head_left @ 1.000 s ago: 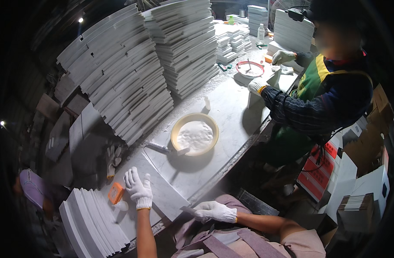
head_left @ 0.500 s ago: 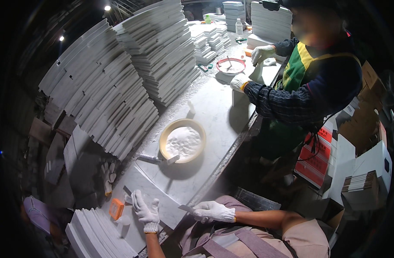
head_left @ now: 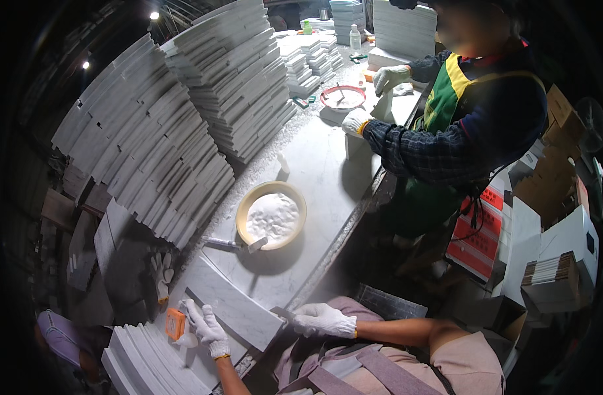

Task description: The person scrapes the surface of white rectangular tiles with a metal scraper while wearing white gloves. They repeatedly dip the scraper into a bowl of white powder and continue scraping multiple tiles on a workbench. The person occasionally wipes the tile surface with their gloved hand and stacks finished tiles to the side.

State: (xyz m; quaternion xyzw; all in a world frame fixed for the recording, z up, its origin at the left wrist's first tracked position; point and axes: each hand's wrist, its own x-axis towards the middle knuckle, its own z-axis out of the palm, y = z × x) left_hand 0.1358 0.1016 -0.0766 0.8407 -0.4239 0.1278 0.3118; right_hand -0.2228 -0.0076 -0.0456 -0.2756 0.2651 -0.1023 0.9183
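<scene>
My left hand [head_left: 208,329], in a white glove, is by the left end of a pale marble strip [head_left: 234,308]. Its fingers are stretched out, with the thumb apart; a small grey piece shows by the fingertips, and I cannot tell whether they touch it. In my gloved right hand [head_left: 326,320] is a flat-bladed scraper [head_left: 283,314], gripped with the blade pointing left beside the strip's right end. Beyond the strip stands a cream bowl [head_left: 241,215] of white powder or paste, and a flat tool [head_left: 257,245] leans on its rim.
An orange box [head_left: 175,324] sits left of my left hand, above stacked pale strips [head_left: 147,359]. Tall slab stacks [head_left: 143,131] line the table's left side. Across the table [head_left: 327,184], a gloved co-worker [head_left: 479,125] handles a slab near a red-rimmed bowl [head_left: 324,99].
My left hand has slid left off the marble strip's face, toward the orange box. The right hand keeps its grip, and the scraper's blade has turned darker and tilted. The whole view has shifted slightly.
</scene>
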